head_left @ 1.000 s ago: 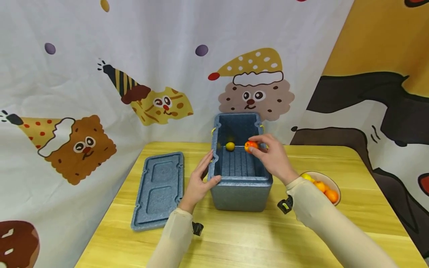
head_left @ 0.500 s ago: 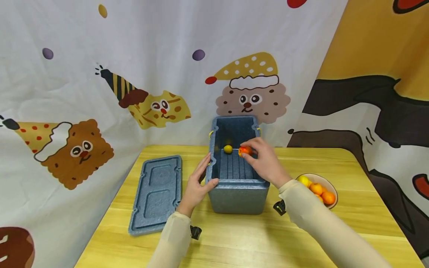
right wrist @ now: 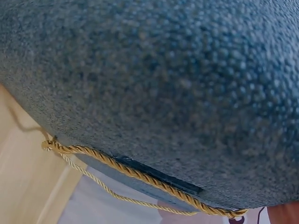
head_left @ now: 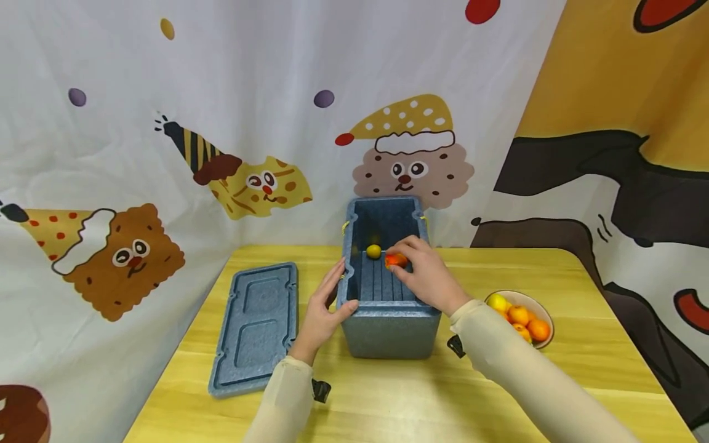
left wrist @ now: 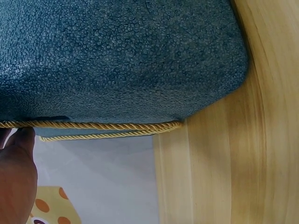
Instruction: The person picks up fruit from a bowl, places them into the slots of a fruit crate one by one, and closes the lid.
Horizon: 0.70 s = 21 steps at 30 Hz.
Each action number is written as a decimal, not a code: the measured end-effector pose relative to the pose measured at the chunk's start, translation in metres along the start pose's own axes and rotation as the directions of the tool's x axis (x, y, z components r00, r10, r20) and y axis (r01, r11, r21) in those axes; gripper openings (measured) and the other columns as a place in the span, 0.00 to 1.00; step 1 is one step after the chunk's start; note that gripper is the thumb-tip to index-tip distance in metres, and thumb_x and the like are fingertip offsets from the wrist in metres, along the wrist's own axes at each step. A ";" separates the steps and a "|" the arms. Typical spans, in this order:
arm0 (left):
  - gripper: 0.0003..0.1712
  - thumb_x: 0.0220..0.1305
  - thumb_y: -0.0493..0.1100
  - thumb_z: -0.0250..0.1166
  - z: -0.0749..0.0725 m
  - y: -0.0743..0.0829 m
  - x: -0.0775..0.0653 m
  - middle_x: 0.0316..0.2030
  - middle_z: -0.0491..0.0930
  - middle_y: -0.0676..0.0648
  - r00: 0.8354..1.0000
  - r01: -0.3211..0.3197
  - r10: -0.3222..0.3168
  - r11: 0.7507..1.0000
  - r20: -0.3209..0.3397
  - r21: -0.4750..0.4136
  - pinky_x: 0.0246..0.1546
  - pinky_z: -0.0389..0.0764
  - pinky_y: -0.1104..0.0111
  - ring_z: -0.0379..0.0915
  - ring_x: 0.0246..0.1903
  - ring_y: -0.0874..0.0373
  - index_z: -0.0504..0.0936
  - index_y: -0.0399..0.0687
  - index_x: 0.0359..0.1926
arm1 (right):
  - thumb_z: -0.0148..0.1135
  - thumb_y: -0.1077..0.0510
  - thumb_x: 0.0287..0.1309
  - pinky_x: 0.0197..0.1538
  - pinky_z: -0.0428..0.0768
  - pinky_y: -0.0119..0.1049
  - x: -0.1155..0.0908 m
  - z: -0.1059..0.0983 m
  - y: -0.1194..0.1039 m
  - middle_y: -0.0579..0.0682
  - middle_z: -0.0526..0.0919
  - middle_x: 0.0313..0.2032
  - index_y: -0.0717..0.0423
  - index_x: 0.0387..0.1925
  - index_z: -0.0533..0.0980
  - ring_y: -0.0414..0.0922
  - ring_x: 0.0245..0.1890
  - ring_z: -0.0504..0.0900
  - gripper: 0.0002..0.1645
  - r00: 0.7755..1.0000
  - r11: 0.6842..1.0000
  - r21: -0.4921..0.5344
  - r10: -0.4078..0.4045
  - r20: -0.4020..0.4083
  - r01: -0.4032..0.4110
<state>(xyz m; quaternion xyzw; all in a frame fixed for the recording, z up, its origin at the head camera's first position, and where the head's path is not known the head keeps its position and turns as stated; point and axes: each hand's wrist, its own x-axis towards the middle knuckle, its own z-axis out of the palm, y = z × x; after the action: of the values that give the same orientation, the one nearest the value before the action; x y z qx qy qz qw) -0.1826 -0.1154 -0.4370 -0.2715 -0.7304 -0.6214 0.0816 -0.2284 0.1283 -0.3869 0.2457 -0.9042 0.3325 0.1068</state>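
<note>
A grey-blue foam box (head_left: 390,337) stands uncovered on the table, a small lemon (head_left: 373,251) lying inside toward its far end. My right hand (head_left: 429,277) reaches in over the right wall and pinches a red-orange apple (head_left: 395,261) between thumb and fingertips, above the ribbed floor. My left hand (head_left: 321,317) rests at the box's near left corner, fingers stretched along the outer wall and thumb on the rim. In the left wrist view those fingers (left wrist: 21,144) touch the side by a twisted yellow cord (left wrist: 103,126). Mostly box wall (right wrist: 140,79) fills the right wrist view.
The box's lid (head_left: 256,329) lies flat to the left. A bowl (head_left: 543,306) on the right holds several oranges (head_left: 538,329) and a yellow fruit (head_left: 497,302). A printed cloth (head_left: 277,92) hangs right behind the wooden table (head_left: 388,400).
My right hand has carried the apple slightly left and lower in the box. The left hand stays at its corner. The whole view has shifted a little.
</note>
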 end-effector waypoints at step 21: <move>0.40 0.67 0.36 0.64 0.001 0.001 -0.002 0.74 0.50 0.38 0.999 0.043 -0.043 0.999 0.001 -0.013 0.67 0.53 0.48 0.47 0.72 0.49 0.55 0.37 0.75 | 0.66 0.55 0.63 0.52 0.78 0.46 -0.002 0.001 0.003 0.48 0.76 0.50 0.54 0.52 0.80 0.50 0.49 0.77 0.16 1.000 0.999 0.048 0.019 -0.019 -0.019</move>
<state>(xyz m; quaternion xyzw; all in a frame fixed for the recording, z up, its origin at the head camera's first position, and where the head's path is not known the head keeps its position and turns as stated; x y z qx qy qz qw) -0.1805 -0.1152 -0.4373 -0.2566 -0.7319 -0.6278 0.0661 -0.2281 0.1299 -0.3900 0.2364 -0.8972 0.3575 0.1065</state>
